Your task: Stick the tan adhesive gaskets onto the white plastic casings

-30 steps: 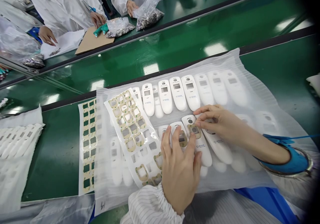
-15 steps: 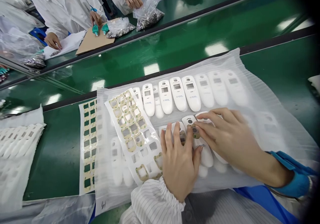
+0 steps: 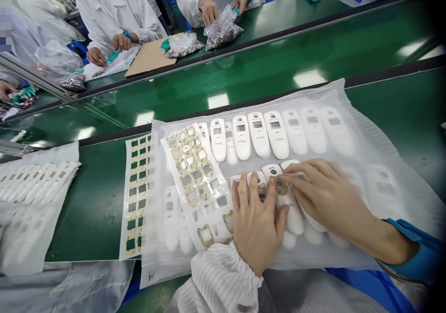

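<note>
My left hand lies palm down with its fingers spread over white plastic device housings, its fingertips by a housing with a round hole and a blue logo. An adhesive sticker, tan and see-through, covers this housing's window. At the sticker's upper edge, the thumb and index finger of my right hand come close together in a pinch. Part of the sticker is hidden by my fingers. To the left, a release sheet bears rows of similar stickers, some of its places bare.
Under the housings lies a translucent foam sheet. More housings stand in a row behind. A second sticker sheet is partly under the foam. At left are wrapped housings. Across the green line, co-workers handle bags of small parts.
The view has shifted, so the bench appears further right. Both hands stay at the same housing, with the right fingertips still at the sticker. Across the line, co-workers' hands have moved.
</note>
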### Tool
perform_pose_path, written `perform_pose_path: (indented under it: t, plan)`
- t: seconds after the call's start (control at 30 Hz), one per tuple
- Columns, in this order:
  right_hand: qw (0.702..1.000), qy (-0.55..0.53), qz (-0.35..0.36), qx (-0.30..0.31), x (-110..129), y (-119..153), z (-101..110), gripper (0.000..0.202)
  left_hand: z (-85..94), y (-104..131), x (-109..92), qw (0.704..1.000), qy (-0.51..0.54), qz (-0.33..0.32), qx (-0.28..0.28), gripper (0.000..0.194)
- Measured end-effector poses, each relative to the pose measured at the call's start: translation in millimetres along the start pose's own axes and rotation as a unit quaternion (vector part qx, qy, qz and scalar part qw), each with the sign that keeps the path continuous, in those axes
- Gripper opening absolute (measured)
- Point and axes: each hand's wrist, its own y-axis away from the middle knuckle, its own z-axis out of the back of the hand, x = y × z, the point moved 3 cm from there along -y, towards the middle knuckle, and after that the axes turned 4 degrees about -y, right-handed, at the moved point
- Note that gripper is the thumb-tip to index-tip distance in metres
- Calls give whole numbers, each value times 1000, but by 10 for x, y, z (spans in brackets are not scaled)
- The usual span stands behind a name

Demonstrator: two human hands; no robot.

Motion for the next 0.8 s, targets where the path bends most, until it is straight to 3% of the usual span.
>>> perform_pose_path:
  t: [0.2,0.43,0.6,0.7,0.8]
  plan:
    - [996,-85,22,0,5,18,56,22,14,40,20,999,9,-31,-43,37]
    - [994,-99,52,2,-73,59,41,24,147,93,29,997,18,-34,-65,29]
    - [985,-171,-2,36,33,-106,-39,21,417,313,489,989,35,87,-115,25]
    - [975,-204,29,77,287,-247,-86,21,522,520,772,975,33,178,-130,17]
    - [968,-211,78,109,550,-364,-172,17,493,667,835,977,62,185,-90,21]
